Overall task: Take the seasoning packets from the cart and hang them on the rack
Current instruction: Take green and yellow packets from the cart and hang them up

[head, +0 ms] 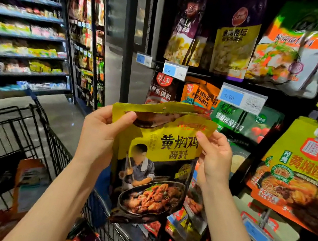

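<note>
Yellow seasoning packet (158,157) pinched at top corners by left hand (99,134) and right hand (214,158), hang-hole kept clear for the rack (206,77)

Person, head-camera view: two bare forearms, no sleeves in view. Left hand (97,133) and right hand (215,158): bare, no gloves, rings, watch or wristbands visible. Fingernails short, unpainted. Nothing else of the body in frame.

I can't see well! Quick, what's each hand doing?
Left hand: pinching the yellow packet near its top.
Right hand: pinching its other top corner.
</note>
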### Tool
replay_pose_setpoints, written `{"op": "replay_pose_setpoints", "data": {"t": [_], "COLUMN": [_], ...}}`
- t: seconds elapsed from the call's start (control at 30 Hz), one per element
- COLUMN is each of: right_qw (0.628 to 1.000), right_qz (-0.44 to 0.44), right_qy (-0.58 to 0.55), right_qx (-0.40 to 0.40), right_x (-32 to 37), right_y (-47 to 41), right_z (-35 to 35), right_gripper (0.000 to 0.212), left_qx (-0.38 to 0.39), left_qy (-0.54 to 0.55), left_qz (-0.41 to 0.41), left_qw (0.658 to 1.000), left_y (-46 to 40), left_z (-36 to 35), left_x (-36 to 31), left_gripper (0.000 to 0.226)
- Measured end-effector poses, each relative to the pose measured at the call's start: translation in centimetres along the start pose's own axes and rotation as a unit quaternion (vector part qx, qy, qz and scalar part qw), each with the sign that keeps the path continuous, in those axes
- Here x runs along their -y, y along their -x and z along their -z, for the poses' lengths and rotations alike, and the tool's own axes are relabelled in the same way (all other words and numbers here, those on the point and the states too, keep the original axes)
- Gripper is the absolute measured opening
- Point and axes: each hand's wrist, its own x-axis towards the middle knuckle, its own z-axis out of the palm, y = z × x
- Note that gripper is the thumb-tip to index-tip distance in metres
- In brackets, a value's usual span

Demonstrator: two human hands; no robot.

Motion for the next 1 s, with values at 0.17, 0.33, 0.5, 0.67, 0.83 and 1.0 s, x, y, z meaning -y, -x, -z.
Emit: {"op": "replay_pose_setpoints", "data": {"t": [0.17,0.33,0.5,0.67,0.83,1.0], "right_qw": [0.998,0.993,0.975,0.942,0.893,0.852], "right_qz": [0.027,0.094,0.178,0.274,0.334,0.362], "right_qy": [-0.031,-0.004,0.033,0.047,0.104,0.141], "right_qx": [-0.047,-0.078,-0.126,-0.187,-0.283,-0.351], "right_x": [2.8,6.9,11.8,17.3,22.0,24.2], "right_y": [0.2,0.4,1.2,3.1,5.3,8.2], "right_z": [-0.9,-0.4,1.5,4.4,7.6,10.2], "right_gripper": [0.019,0.021,0.026,0.026,0.022,0.02], "left_qx": [0.02,0.052,0.068,0.119,0.21,0.286], "left_qy": [0.039,0.065,0.116,0.152,0.245,0.255], "left_qz": [-0.026,-0.073,-0.097,-0.128,-0.102,-0.03], "left_qw": [0.999,0.994,0.986,0.973,0.941,0.923], "left_y": [-0.5,-1.7,-2.5,-1.8,0.7,3.3], "left_z": [-1.5,-3.8,-8.8,-14.6,-19.9,-22.7], "left_x": [-1.6,-2.1,-2.7,-3.8,-4.8,-4.1], "left_gripper": [0.02,0.022,0.023,0.017,0.023,0.019]}}
